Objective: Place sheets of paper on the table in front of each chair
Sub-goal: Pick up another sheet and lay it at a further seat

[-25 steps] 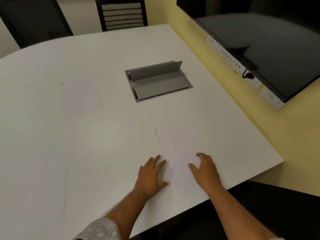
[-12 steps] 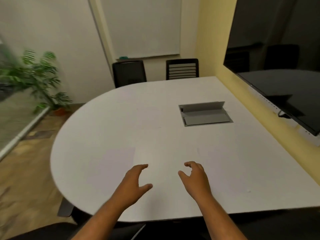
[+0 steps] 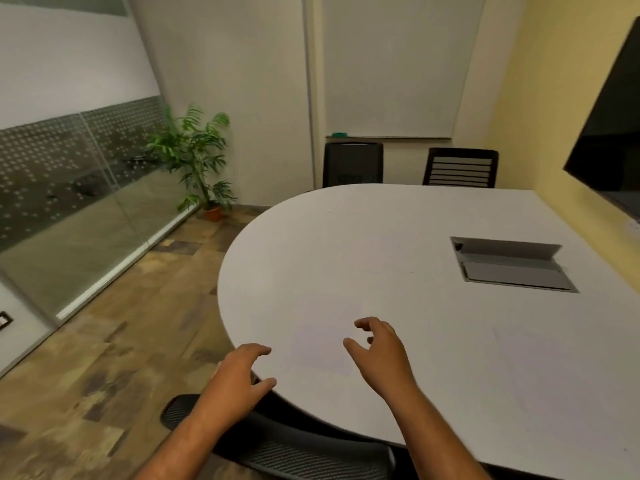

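A white sheet of paper [image 3: 320, 348] lies flat near the rounded front edge of the white table [image 3: 363, 258], faint against the top. My left hand [image 3: 239, 377] hovers at the table's edge, left of that sheet, fingers spread and holding nothing. My right hand [image 3: 381, 353] hangs just right of the sheet, fingers curled apart and empty. A second sheet [image 3: 540, 355] lies further right on the table. A black mesh chair [image 3: 277, 445] stands below the table edge under my arms. Two black chairs [image 3: 352, 164] [image 3: 460, 167] stand at the far side.
A grey cable box with a raised lid [image 3: 512, 268] is set into the table at right. A dark wall screen [image 3: 609, 126] hangs on the yellow wall. A potted plant [image 3: 197, 161] stands by the glass partition [image 3: 69, 195] at left, with open floor beside the table.
My view has swung up and to the left. Both hands lifted off the right-hand sheet and now hover on either side of another sheet at the table's rounded edge.
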